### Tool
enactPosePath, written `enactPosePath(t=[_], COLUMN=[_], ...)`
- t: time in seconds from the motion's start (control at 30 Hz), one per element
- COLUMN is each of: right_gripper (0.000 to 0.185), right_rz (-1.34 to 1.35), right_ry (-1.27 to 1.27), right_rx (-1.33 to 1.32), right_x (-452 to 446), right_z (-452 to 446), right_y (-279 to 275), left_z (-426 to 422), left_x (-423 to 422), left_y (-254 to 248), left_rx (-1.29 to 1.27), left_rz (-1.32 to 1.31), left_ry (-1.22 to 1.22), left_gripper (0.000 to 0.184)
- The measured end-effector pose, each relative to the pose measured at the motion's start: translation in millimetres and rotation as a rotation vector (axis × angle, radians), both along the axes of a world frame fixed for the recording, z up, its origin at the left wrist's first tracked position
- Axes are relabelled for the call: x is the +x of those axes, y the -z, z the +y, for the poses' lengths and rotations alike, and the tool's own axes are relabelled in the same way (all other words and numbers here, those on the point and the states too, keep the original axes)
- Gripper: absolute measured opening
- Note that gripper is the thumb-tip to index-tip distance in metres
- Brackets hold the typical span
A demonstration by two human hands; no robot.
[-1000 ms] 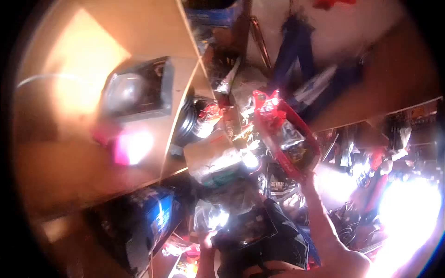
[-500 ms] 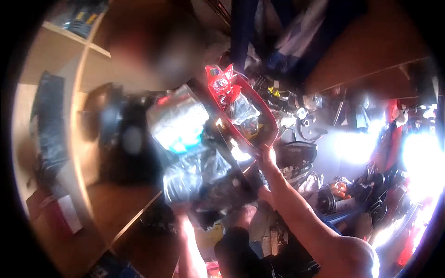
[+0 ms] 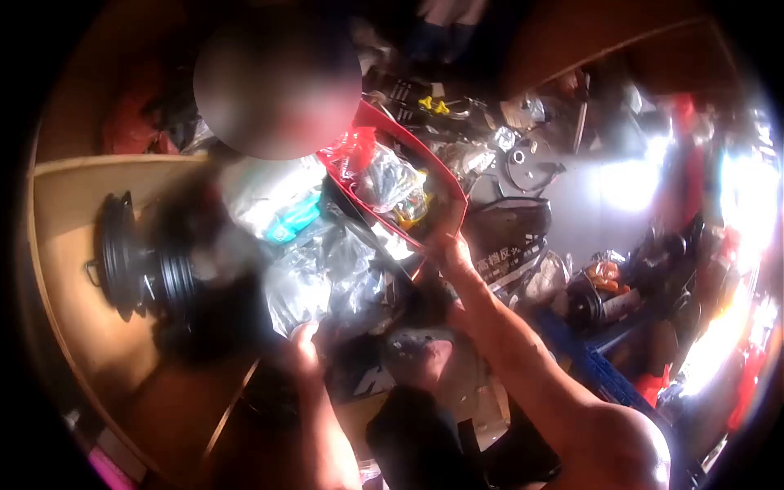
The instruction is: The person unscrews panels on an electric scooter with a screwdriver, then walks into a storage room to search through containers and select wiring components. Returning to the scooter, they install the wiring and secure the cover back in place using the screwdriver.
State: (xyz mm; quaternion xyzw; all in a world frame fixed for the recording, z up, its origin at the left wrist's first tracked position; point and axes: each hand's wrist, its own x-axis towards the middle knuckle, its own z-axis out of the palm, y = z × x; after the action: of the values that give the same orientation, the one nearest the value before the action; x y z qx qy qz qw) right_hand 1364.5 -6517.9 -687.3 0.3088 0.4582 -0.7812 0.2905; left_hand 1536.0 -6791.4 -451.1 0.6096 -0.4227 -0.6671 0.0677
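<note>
My right hand [image 3: 447,251] is closed round the near end of a red bin [image 3: 425,151], which is tilted. Inside the bin lie a red plastic packet [image 3: 351,151], a clear plastic bag [image 3: 388,180] and something yellow [image 3: 412,210]. Lower left, my left hand [image 3: 304,351] grips the bottom edge of a clear plastic bag [image 3: 302,282] with its thumb on top; the bag's contents cannot be made out. Just above that bag is a whitish bag with a turquoise patch [image 3: 296,219], touching or very near it.
Black round ribbed parts [image 3: 135,257] sit in a wooden shelf compartment [image 3: 69,245] at left. A dark bag with white lettering [image 3: 510,237], a round metal part [image 3: 527,163] and a blue metal frame [image 3: 608,380] are at right. A blurred round shape covers the upper left.
My view has shifted, bringing the black ribbed parts on the shelf into clearer sight. The bin and both hands appear a little further left. Both holds continue.
</note>
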Motion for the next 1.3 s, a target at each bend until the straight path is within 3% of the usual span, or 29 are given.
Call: enactPosePath(t=[0.13,0.3,0.33,0.43,0.47,0.57,0.6,0.63,0.67,0.73,0.77,0.83,0.93,0.97,1.1,1.13,1.23,1.3], right_gripper=[0.022,0.034,0.035,0.04,0.04,0.047,0.05,0.051,0.052,0.062,0.076,0.079,0.071,0.056,0.037,0.034,0.037,0.04], right_rz=[0.058,0.089,0.271,-0.022,-0.017,0.342,0.532,0.574,0.792,0.853,0.872,0.801,0.705,0.658,0.909,1.113,1.053,1.078], right_ry=[-0.021,-0.174,-0.225,0.09,0.044,-0.229,-0.128,-0.156,-0.308,-0.383,-0.466,-0.578,-0.79,-0.804,-0.761,-0.608,-0.723,-0.651], right_rx=[-0.007,0.346,0.426,0.09,0.093,0.985,1.504,1.405,1.282,1.143,1.131,1.047,1.223,1.213,1.034,1.07,1.003,0.96], right_x=[-15.4,-36.4,-37.9,-56.2,-58.2,-50.2,-56.1,-74.9,-100.1,-111.3,-128.1,-153.0,-152.8,-150.9,-125.1,-117.0,-99.4,-88.5], right_z=[17.4,32.9,33.5,30.6,30.9,31.2,8.8,0.4,-2.4,-27.3,-41.1,-65.9,-81.7,-82.0,-34.2,-25.3,1.6,8.5], right_y=[7.3,4.1,18.2,18.8,14.8,41.8,7.2,-29.1,-57.8,-45.1,-47.3,-46.7,-54.3,-58.2,-49.9,-56.6,-52.5,-53.1], left_z=[23.3,16.9,19.7,14.3,15.6,19.8,23.8,20.4,23.7,24.1,21.3,13.0,10.9,12.0,8.7,7.0,0.6,-7.7], left_x=[-3.2,-37.4,-54.2,-83.0,-85.3,-80.1,-77.4,-73.4,-76.6,-76.2,-73.7,-66.6,-68.6,-72.1,-64.4,-64.2,-66.7,-65.0], left_y=[49.5,73.8,67.1,74.3,78.9,88.2,93.9,94.7,91.7,94.8,97.7,109.1,107.9,103.7,113.8,114.6,117.2,119.1], left_rx=[-0.166,-0.304,-0.319,-0.299,-0.334,-0.589,-0.632,-0.623,-0.628,-0.624,-0.618,-0.738,-0.61,-0.569,-0.471,-0.423,-0.419,-0.472], left_rz=[-0.11,-0.178,-0.211,-0.329,-0.361,-0.568,-0.432,-0.548,-0.505,-0.437,-0.41,-0.347,-0.301,-0.326,-0.353,-0.228,-0.273,-0.246], left_ry=[0.017,0.309,0.336,0.543,0.603,0.733,0.619,0.688,0.68,0.687,0.704,0.856,0.734,0.739,0.639,0.598,0.63,0.673], left_gripper=[0.015,0.03,0.031,0.031,0.031,0.034,0.037,0.039,0.038,0.038,0.038,0.03,0.031,0.032,0.039,0.044,0.03,0.032])
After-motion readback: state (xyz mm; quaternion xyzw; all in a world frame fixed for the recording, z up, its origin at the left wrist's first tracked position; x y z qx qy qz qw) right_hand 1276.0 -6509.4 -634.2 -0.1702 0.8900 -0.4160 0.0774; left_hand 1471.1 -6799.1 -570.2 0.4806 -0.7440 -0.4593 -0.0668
